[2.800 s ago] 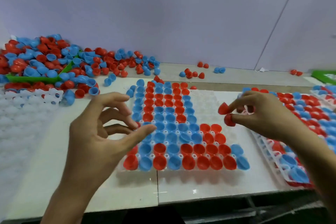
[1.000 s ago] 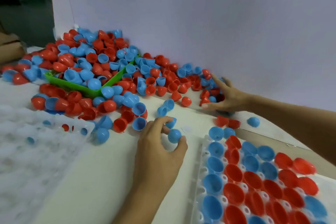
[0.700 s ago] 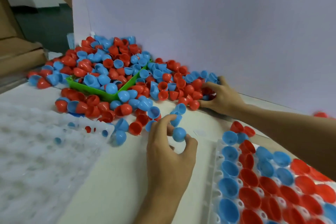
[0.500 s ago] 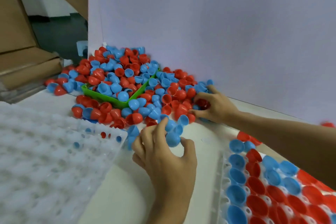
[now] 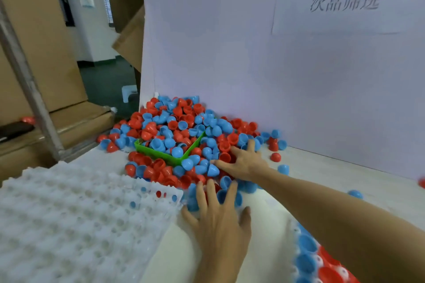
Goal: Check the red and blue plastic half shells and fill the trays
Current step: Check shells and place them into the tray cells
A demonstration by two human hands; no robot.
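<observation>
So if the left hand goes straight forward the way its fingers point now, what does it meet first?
The left hand already has its fingertips among loose blue plastic half shells; beyond them probably the mixed red and blue heap, though depth is unclear.

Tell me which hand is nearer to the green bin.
Right. The right hand lies on the shells just right of the green bin; the left hand is farther off, nearer the camera.

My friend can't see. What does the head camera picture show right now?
Two bare hands reach into a big pile of red and blue half shells on a white table: the left hand lies flat with spread fingers on blue shells, the right hand further in. A green tray sits buried in the pile, and an empty white tray lies at the left.
</observation>
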